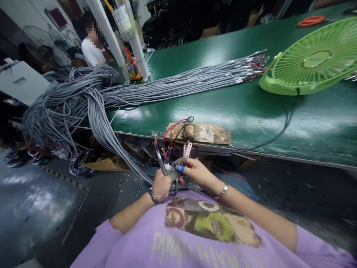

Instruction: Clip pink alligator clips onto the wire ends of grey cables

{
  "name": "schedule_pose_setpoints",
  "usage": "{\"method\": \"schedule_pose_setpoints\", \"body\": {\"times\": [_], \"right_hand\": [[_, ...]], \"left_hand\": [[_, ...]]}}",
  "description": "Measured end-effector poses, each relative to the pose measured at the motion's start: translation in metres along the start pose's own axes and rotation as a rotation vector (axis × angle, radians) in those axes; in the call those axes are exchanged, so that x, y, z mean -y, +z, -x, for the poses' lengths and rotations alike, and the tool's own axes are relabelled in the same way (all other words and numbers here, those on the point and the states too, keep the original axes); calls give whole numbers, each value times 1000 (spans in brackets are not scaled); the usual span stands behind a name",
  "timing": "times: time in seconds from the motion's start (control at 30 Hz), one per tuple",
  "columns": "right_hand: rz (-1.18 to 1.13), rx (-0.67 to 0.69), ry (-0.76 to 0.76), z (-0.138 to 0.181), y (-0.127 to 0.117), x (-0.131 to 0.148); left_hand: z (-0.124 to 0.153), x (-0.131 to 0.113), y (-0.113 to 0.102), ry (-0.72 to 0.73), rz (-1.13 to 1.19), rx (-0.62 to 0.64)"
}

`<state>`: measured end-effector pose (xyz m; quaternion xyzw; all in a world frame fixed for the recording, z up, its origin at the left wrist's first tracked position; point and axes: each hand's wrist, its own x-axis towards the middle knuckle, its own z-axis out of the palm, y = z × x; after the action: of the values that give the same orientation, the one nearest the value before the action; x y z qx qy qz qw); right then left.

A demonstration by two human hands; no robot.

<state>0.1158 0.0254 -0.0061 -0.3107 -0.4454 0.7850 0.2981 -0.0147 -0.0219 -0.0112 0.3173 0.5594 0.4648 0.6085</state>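
Observation:
Closed round several grey cables point(161, 163), my left hand point(162, 185) keeps their stripped ends pointing up. Thin coloured wires point(166, 153) fan out above the white-wrapped cable tips. Close beside it, my right hand point(200, 173) is closed in a pinch, with blue tape on its thumb. Grey wrapping covers fingertips where the hands meet, and what the right fingers pinch is hidden. A pale pink clip-like piece point(187, 149) stands just beyond the right fingertips. Behind it, a worn wooden block point(208, 134) with red and black leads lies at the table edge.
A long bundle of grey cables point(167, 86) lies across the green table point(237, 111), joining a big coiled heap point(64, 100) at left. A green fan point(315, 61) stands at right, its black cord crossing the table. A person point(92, 50) sits behind white posts point(139, 48).

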Motion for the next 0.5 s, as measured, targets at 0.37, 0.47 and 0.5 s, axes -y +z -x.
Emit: {"method": "schedule_pose_setpoints", "body": {"times": [0.37, 0.47, 0.5], "right_hand": [[19, -220, -34, 5, 8, -12], [17, -263, -38, 6, 9, -14], [15, -271, -36, 6, 9, -14]], "left_hand": [[1, 1, 3, 63, -17, -72], [1, 3, 3, 78, -35, -77], [1, 3, 3, 81, -41, -77]]}}
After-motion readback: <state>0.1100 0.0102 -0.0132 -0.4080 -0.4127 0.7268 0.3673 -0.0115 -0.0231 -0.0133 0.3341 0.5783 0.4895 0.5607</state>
